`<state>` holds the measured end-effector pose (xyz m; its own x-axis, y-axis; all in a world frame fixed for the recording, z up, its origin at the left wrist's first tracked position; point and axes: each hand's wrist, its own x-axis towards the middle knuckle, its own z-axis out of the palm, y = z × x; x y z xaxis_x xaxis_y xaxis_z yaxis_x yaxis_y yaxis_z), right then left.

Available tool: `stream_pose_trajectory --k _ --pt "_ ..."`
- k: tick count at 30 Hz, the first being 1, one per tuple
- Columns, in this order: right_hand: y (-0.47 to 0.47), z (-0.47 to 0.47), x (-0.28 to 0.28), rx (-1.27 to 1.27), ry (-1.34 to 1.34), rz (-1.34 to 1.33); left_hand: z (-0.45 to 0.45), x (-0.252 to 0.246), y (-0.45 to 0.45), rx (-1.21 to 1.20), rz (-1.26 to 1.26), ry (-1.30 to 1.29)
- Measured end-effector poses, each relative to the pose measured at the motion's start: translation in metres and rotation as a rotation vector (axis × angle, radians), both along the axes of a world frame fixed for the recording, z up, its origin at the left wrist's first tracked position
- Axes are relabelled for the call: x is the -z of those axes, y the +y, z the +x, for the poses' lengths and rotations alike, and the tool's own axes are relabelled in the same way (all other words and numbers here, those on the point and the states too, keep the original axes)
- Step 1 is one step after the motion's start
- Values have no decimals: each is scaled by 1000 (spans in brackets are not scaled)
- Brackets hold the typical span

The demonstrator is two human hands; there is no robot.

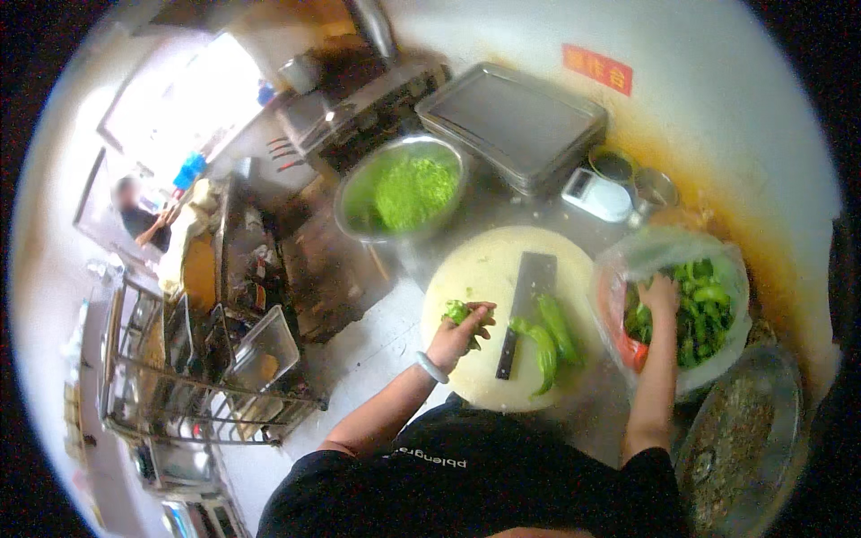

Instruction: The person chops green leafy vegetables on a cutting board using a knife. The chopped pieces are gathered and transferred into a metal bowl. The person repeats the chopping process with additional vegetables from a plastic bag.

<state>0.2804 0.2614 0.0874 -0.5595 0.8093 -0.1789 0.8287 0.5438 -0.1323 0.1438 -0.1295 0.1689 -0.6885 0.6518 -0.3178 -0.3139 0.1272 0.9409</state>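
Note:
My left hand (457, 336) is curled around some green vegetable pieces (456, 311), perhaps pepper ends, above the left side of a round, pale cutting board (471, 276). On the board lies a cleaver (535, 276) with a dark handle towards me. Beside it rest long green peppers (557, 323), the nearer one reaching the cleaver's edge. My right hand (660, 294) reaches into an open clear plastic bag (736, 269) full of green peppers (703, 323). Its fingertips are among the peppers, so whether they grip one is hidden.
Beyond the board stand a metal bowl (341, 215) of chopped greens, stacked metal trays (511, 101) and a white kitchen scale (599, 196). A large dark basin (740, 430) sits at my lower right. A rack (202, 376) stands left; another person (151, 218) is farther off.

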Motion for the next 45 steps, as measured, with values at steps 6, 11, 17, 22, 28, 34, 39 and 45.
stream_pose_trajectory --k 6,11,17,22,28,34,39,45 --pt "-14 7 5 134 118 22 2 -5 -2 24 -44 30" --pt "2 69 5 182 266 171 -1 -4 -7 4 -52 44" --pt "-55 159 -75 84 771 320 6 -19 -2 56 -17 217" --pt "-156 101 -121 -468 878 -339 33 -46 23 223 207 384" --pt "-196 67 -86 -239 956 -747 33 -57 18 411 -30 340" --pt "-197 54 -63 -178 811 -973 34 -43 12 393 101 801" --pt "-210 43 -91 -541 738 -405 33 -41 2 427 -103 880" --pt "-222 22 -94 -825 691 -482 42 -33 1 629 -157 976"
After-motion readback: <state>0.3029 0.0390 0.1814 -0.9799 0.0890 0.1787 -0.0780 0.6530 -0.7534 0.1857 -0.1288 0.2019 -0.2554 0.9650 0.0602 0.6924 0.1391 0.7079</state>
